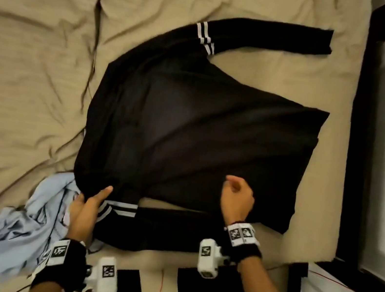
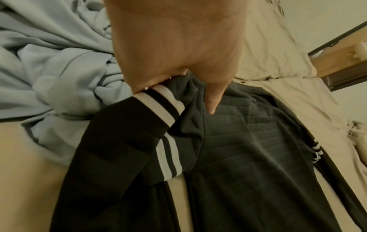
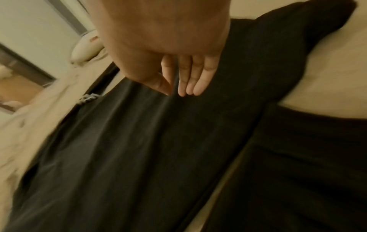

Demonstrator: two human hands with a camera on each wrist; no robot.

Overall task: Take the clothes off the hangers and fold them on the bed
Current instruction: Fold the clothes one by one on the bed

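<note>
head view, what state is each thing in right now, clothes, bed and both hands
black sweater: off any hanger, spread mostly flat on the bed, not yet folded, both striped sleeves out
blue garment: crumpled in a heap beside the sweater
bed sheet: wrinkled
left hand: grips the sweater by the near striped sleeve
right hand: fingers curled at a fold of the sweater's body; a real grip cannot be told

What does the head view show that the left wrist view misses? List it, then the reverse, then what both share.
Only the head view: the right hand on the black top, and the far sleeve's cuff.

Only the left wrist view: the left hand pinching the black fabric by the striped shoulder, thumb on top.

Both: the black top, its white stripes, the light blue garment, the beige bed.
</note>
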